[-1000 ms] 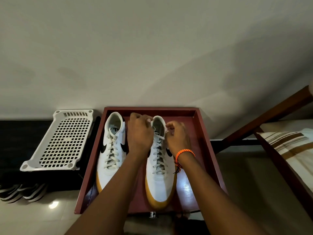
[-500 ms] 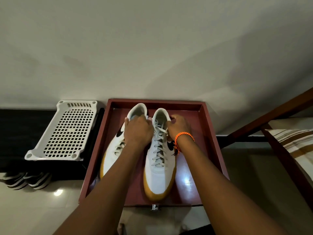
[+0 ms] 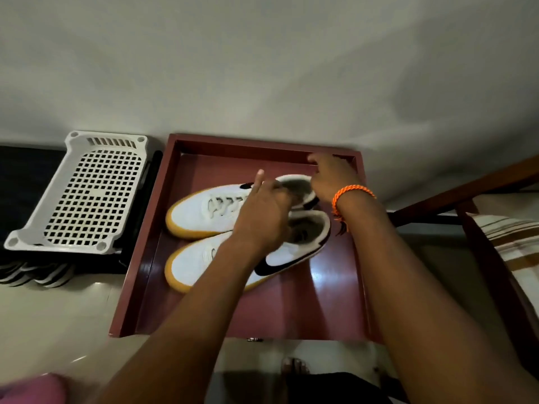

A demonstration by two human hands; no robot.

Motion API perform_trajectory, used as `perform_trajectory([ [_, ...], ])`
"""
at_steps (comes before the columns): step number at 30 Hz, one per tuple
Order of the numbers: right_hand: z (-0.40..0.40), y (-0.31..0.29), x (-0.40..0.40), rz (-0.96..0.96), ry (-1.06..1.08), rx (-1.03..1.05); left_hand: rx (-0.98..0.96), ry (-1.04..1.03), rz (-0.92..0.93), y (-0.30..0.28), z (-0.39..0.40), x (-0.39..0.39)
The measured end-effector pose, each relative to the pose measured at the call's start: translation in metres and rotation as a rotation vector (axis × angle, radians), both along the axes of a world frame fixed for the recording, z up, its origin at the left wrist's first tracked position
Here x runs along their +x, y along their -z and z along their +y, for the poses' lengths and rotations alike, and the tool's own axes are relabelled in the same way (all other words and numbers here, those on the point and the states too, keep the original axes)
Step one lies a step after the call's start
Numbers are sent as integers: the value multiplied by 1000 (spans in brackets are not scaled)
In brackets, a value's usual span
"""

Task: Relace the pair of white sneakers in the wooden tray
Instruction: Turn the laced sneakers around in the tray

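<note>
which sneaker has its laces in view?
The far sneaker, nearer the wall: its laces show. The left hand and forearm cover the near sneaker's laces.

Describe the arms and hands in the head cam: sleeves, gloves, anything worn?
Both forearms are bare, no sleeves in view, no gloves. The right hand has an orange braided bracelet at the wrist, with loose ends hanging. The left hand wears nothing visible.

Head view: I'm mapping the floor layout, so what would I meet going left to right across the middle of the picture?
White plastic rack → wooden tray → white sneakers → orange bracelet → striped cloth.
</note>
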State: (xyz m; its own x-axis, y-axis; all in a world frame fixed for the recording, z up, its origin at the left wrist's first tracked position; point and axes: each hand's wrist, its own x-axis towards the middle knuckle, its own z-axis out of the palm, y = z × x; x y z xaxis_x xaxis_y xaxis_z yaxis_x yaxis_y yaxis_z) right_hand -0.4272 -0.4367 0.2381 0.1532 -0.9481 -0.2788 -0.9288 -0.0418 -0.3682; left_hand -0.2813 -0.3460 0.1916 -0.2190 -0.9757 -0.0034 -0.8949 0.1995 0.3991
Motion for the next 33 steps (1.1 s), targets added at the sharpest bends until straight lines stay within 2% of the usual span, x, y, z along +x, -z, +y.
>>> perform_trajectory([
  [2, 6, 12, 7, -148, -115, 69, -105, -131, 142, 2, 26, -17],
  [3, 8, 16, 9, -170, -169, 123, -212, -289, 257, 0, 42, -27],
  [5, 13, 22, 12, -133, -245, 176, -321, -832, 478, -8, 73, -53],
  [6, 14, 24, 11, -108, -256, 186, -244, -1152, 583, -15, 85, -67],
  [7, 15, 24, 9, -79, -245, 197, -84, -1420, 696, -22, 92, -80],
  [8, 15, 27, 6, -43, -242, 199, 125, -1584, 832, -25, 97, -93],
  [9, 16, 27, 3, 16, -248, 211, 319, -1659, 965, -30, 101, -104],
  [10, 18, 29, -1, 89, -254, 224, 438, -1661, 1077, -33, 103, -111],
  [12, 27, 30, -7, 197, -260, 235, 502, -1630, 1164, -33, 105, -119],
  [17, 60, 27, -31, 92, -124, 313, 532, -1664, 904, -29, 105, -125],
  [20, 78, 20, -40, -47, 39, 265, 436, -1631, 780, -41, 112, -127],
  [23, 101, -3, -40, -140, 143, 247, 321, -1579, 749, -57, 121, -115],
  [28, 112, -31, -15, -312, 203, 180, 137, -1528, 880, -93, 113, -73],
  [33, 119, -48, 60, -477, 187, 191, -51, -1519, 981, -106, 121, 10],
])
